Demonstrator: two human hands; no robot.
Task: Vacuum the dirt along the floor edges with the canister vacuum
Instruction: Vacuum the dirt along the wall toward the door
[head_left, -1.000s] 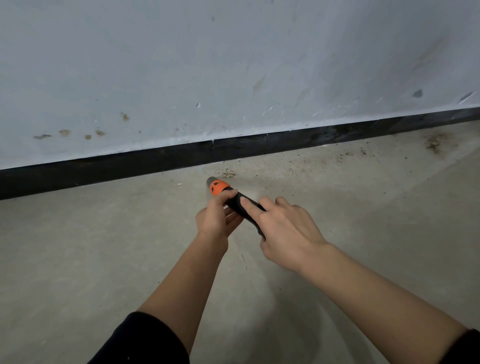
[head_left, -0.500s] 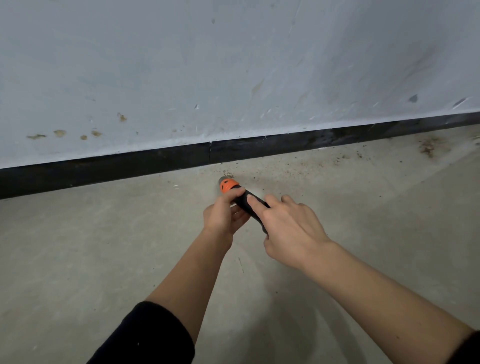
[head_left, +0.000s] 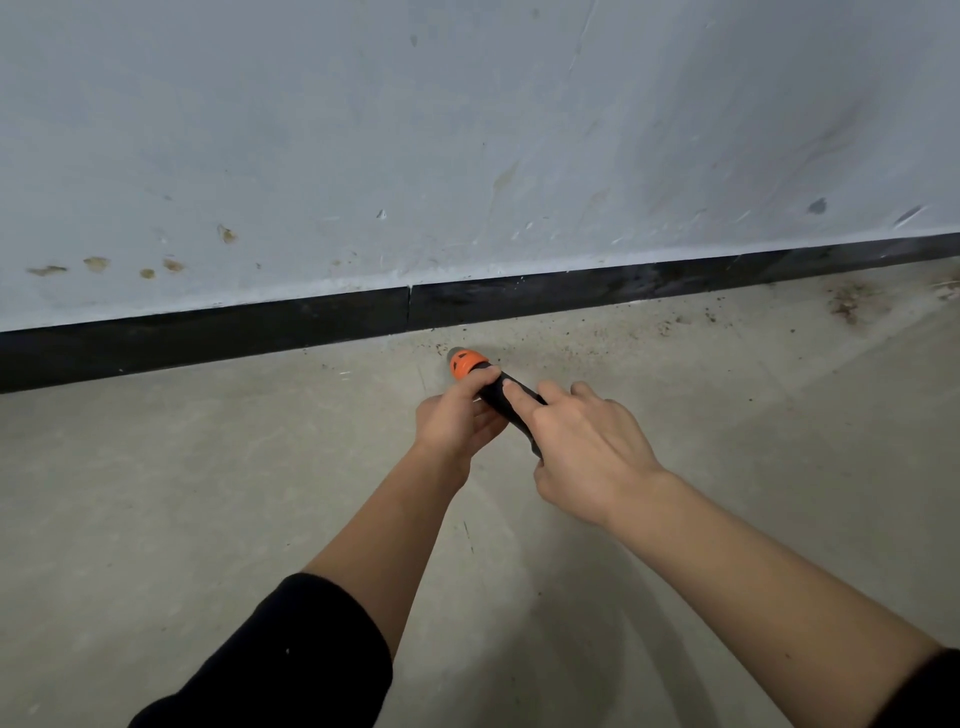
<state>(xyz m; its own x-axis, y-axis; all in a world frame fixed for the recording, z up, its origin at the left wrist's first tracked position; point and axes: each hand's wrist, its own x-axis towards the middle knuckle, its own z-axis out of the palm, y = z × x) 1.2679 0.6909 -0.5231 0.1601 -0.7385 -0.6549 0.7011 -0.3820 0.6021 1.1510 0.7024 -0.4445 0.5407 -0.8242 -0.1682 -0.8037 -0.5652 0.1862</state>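
A black vacuum wand with an orange collar (head_left: 466, 364) points at the floor just in front of the black baseboard (head_left: 208, 332). My left hand (head_left: 457, 421) grips the wand right behind the collar. My right hand (head_left: 582, 441) holds the wand further back, its index finger laid straight along the top. Brown dirt specks (head_left: 597, 338) lie scattered on the concrete floor along the baseboard, to the right of the wand's tip. A denser brown patch of dirt (head_left: 847, 304) sits at the far right. The rest of the vacuum is out of view.
A pale wall (head_left: 467, 145) with scuffs and small brown stains rises above the baseboard. Grey concrete floor (head_left: 156, 493) spreads to the left and towards me. A seam (head_left: 409, 312) splits the baseboard just left of the wand's tip.
Both hands and the wand have shifted to the right along the baseboard and slightly closer to it, reaching the start of the dirt trail.
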